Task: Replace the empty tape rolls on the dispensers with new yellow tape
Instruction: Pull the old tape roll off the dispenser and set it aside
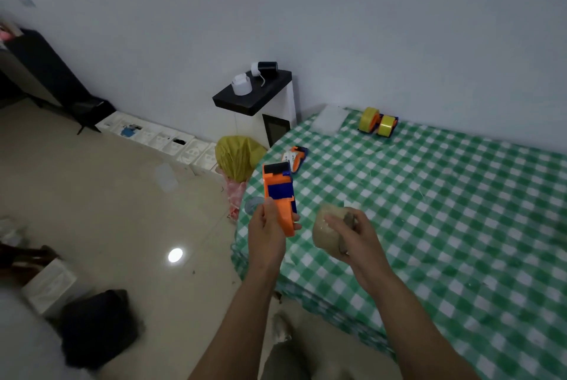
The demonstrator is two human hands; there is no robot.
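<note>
Orange-blue dispenser (278, 195): held upright in left hand (266, 232), over the table edge; black roller at its top; no roll seen on it; lower end hidden by the fingers.
Left hand: closed around the dispenser's lower part, thumb on the near face.
Right hand (357, 237): wrapped over a pale tan, blurred roll-like object (326, 230); a brownish core is partly seen under the fingers; its exact identity cannot be told.
Second dispenser (296, 157): lying on the green checked tablecloth (445, 210) near the table's far-left edge; white label unreadable.
Yellow tape rolls (378, 121): two, fitted on orange-blue dispensers at the far table edge, well apart from the hands; details too small.
White sheet (331, 118): near the rolls, blurred.
Yellow bag (236, 155): on the floor beside the table, partly hidden by the table edge.
Forearms: cut off at the bottom frame.
</note>
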